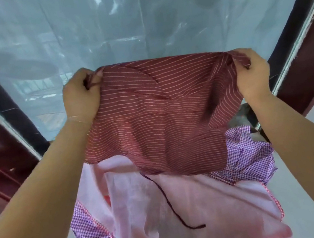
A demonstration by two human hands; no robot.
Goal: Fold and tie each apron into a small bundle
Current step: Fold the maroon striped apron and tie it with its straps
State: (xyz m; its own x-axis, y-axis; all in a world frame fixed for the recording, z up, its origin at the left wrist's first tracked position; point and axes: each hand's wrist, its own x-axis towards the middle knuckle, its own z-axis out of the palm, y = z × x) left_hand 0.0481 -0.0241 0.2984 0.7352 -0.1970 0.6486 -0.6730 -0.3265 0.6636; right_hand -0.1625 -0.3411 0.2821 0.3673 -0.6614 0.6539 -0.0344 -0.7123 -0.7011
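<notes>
Maroon striped apron (157, 114) hangs stretched between your hands, left hand (79, 95) and right hand (251, 76) each pinching a top corner, above the pink apron (185, 206). Its dangling tie (170, 202) could snag there, spoiling your fold.

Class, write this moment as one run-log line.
step: spreading apron | left hand: grips left top corner | right hand: grips right top corner | striped apron: held up, not folded | below: pink apron
</notes>
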